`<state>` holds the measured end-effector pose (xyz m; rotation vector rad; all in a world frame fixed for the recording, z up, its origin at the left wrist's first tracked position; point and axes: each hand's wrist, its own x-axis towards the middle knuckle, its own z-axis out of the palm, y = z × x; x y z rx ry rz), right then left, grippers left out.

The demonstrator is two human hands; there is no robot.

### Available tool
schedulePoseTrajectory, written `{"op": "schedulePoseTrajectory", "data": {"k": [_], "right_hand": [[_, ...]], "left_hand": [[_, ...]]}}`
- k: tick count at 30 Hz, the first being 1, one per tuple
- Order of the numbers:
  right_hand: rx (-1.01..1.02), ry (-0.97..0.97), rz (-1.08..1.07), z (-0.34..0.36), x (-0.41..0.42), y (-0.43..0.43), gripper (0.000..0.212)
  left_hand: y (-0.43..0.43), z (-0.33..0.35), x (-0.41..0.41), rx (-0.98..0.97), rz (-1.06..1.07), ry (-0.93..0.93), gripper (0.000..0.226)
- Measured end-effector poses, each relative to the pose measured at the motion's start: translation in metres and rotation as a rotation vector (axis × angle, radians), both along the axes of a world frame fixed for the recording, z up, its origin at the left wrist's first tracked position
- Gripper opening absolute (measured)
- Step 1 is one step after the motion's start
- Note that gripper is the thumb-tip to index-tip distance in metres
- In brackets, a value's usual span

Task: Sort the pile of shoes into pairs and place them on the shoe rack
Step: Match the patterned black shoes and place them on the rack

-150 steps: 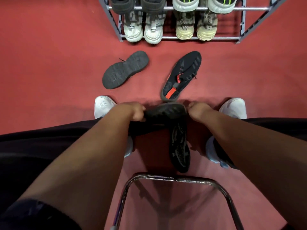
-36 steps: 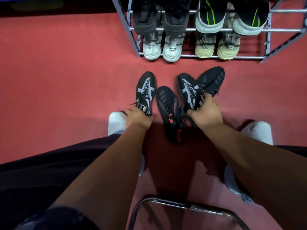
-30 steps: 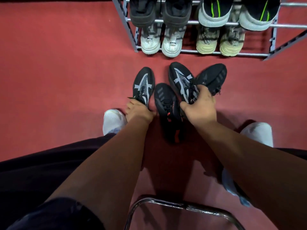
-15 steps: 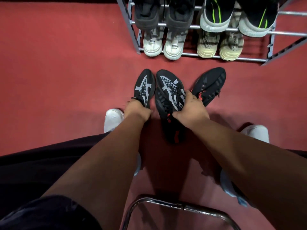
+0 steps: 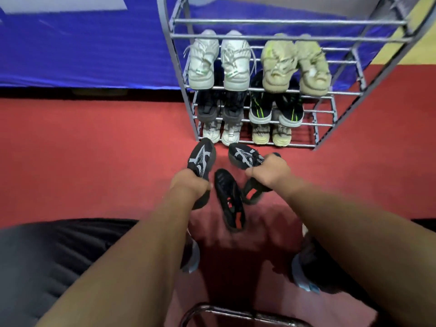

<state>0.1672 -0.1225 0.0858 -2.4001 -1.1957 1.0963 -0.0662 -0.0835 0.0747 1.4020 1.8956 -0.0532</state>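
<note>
Both black knit shoes with grey stripes now hang lifted off the red carpet: my left hand grips one, my right hand clutches its mate. At frame centre an orange-accented black shoe lies flat; another hides under my right wrist. Upper right, the blurred metal-tube rack holds pale and dark pairs.

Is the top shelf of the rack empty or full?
Empty. The top shelf shows only bare bars; the white pair and the beige pair sit one shelf lower.
</note>
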Motion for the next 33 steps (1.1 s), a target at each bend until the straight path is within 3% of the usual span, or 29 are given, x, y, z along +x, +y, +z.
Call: {"op": "schedulePoseTrajectory", "data": {"k": [5, 15, 19, 28, 33], "right_hand": [[0.128, -0.113, 0.125, 0.093, 0.011, -0.020, 0.059], [0.473, -0.145, 0.110, 0.236, 0.030, -0.029, 0.053], [0.617, -0.086, 0.035, 0.256, 0.029, -0.007, 0.045], [0.665, 0.103, -0.212, 0.251, 0.028, 0.121, 0.049], [0.675, 0.120, -0.259, 0.231, 0.040, 0.186, 0.053]], "left_hand": [[-0.006, 0.106, 0.009, 0.122, -0.058, -0.041, 0.038], [-0.005, 0.270, 0.020, 0.501, -0.159, -0.041, 0.045], [0.016, 0.290, 0.023, 0.635, -0.091, -0.103, 0.061], [0.115, 0.278, 0.064, 0.749, 0.100, -0.219, 0.056], [0.178, 0.254, 0.094, 0.732, 0.178, -0.166, 0.045]]}}
